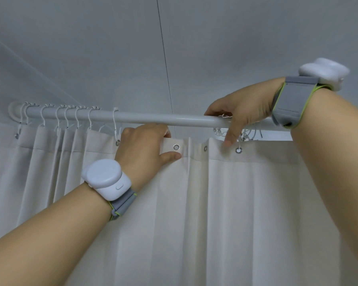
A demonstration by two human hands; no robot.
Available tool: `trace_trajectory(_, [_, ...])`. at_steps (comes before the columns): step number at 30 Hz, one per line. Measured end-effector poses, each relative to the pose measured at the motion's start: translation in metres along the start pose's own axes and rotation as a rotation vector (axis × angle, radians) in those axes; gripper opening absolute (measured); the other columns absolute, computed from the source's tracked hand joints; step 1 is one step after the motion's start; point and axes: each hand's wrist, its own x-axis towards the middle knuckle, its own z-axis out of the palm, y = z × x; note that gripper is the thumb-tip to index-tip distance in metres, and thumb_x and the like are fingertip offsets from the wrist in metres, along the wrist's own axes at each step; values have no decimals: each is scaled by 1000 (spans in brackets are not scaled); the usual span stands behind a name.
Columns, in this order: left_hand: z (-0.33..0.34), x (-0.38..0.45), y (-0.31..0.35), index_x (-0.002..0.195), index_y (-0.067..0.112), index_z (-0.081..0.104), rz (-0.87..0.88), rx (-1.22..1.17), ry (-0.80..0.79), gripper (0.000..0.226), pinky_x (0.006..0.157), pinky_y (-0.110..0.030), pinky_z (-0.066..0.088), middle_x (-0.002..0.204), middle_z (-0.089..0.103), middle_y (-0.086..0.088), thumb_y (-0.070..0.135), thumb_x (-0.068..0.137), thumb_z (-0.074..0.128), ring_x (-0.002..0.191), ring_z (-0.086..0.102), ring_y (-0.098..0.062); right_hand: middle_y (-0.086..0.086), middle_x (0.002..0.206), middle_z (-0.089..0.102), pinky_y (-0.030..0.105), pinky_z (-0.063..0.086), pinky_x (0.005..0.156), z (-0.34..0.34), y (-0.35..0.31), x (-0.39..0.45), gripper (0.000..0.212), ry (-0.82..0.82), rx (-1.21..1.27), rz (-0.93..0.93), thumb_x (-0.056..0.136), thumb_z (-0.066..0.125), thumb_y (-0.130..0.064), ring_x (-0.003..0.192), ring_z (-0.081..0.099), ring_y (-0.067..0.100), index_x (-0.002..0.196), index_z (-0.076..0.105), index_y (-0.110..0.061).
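A white shower curtain point(215, 203) hangs below a white rod point(153, 118). My left hand point(145, 149) pinches the curtain's top hem, thumb just under a free metal eyelet point(176, 147). My right hand point(240, 112) reaches over the rod and holds a white curtain hook point(223, 116) against it, with one finger pointing down to the hem. Beside that finger is another eyelet point(238, 150) with a hook through it. A third eyelet point(205, 148) sits in a fold between the two hands.
Several white hooks point(66, 116) hang on the rod's left part and carry the gathered curtain. More loose hooks point(250, 134) bunch under the rod behind my right hand. The rod's end mount point(13, 111) meets the grey wall at left. Both wrists wear grey bands with white devices.
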Motion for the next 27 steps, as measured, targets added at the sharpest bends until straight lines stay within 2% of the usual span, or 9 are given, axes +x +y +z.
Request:
trace_trajectory(2, [0,0,-1,95,22,57,10,-16,16,35,83,-36,36,96,62,7,51,78,67,96,57,-21,-8,116,57,26,44,86,-2,0,-1,69,-48,-39,14,70,82,-23,105,54,15,129,47,-30])
trace_trajectory(5, [0,-2,-2,96,22,58,22,-37,26,34,84,-37,37,96,62,7,50,78,68,96,57,-21,-8,108,60,25,45,78,-4,-2,0,57,-8,-88,16,76,77,-19,90,56,13,126,51,-26])
trace_trajectory(10, [-3,-2,-1,95,22,59,36,-83,45,33,85,-39,40,94,62,8,48,77,70,94,58,-21,-9,108,64,31,46,90,1,-14,7,54,114,-8,9,72,79,-33,95,59,15,121,57,-27])
trace_trajectory(14, [-6,-4,-2,88,24,54,22,-94,52,32,81,-38,40,89,60,8,47,76,71,89,56,-21,-8,104,64,28,46,79,5,-33,17,49,265,-7,-36,76,76,-31,85,58,15,121,60,-24])
trace_trajectory(17, [-10,-4,-4,83,22,46,-14,-91,53,37,72,-34,35,78,52,8,48,76,71,77,49,-20,-5,107,61,25,43,71,8,-48,23,45,316,-34,-66,78,73,-26,82,56,15,121,61,-20])
trace_trajectory(19, [-13,-3,-6,80,21,45,-34,-102,27,37,65,-31,29,68,46,10,46,76,72,70,45,-19,-2,108,63,28,45,77,8,-55,27,43,353,-40,-81,78,73,-23,91,57,19,120,63,-17])
trace_trajectory(21, [-16,-2,-9,76,21,47,-37,-148,-17,34,60,-30,26,64,45,11,43,76,73,65,43,-16,-1,104,64,30,47,80,8,-59,30,41,375,-31,-87,77,74,-18,90,57,19,117,66,-16])
trace_trajectory(24, [-25,2,-13,73,18,54,-30,-222,-119,29,56,-31,30,61,47,9,39,78,73,59,42,-9,-5,94,60,30,48,77,7,-59,33,41,389,8,-86,73,76,-17,86,57,18,113,67,-18])
trace_trajectory(27, [-33,3,-15,71,15,58,-2,-221,-166,30,56,-30,31,59,47,5,41,80,71,55,41,-7,-4,97,63,28,47,76,6,-58,34,38,404,81,-77,72,77,-23,89,59,19,108,68,-19])
